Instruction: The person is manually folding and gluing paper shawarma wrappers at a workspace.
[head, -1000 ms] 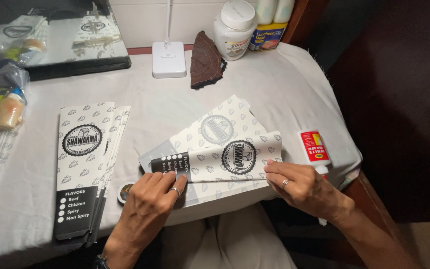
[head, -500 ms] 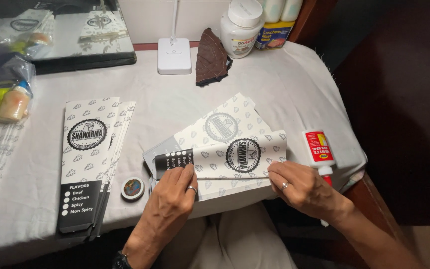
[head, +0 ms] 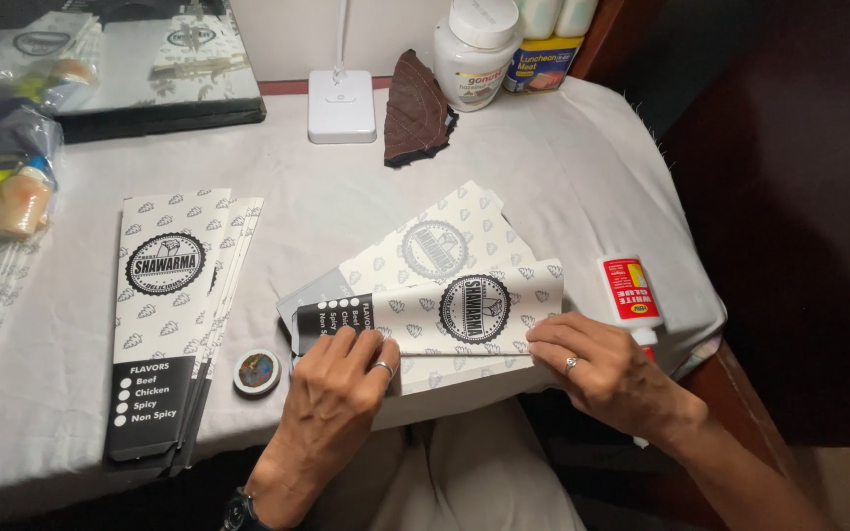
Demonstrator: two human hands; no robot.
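Matt printed paper sleeve (head: 445, 300) — on wrinkled white cloth (head: 582, 167) — beside glossy plastic glue bottle (head: 629, 292).

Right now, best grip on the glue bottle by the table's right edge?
Take the glue bottle across its red-labelled body, coming from above. It lies flat on the tablecloth, its lower end tucked behind the right hand, so only the upper body is free, with open cloth either side.

Two hands (head: 336, 393), one glue bottle (head: 629, 292), one small round tin (head: 257, 373), one white jar (head: 475, 51), one lamp base (head: 340, 105).
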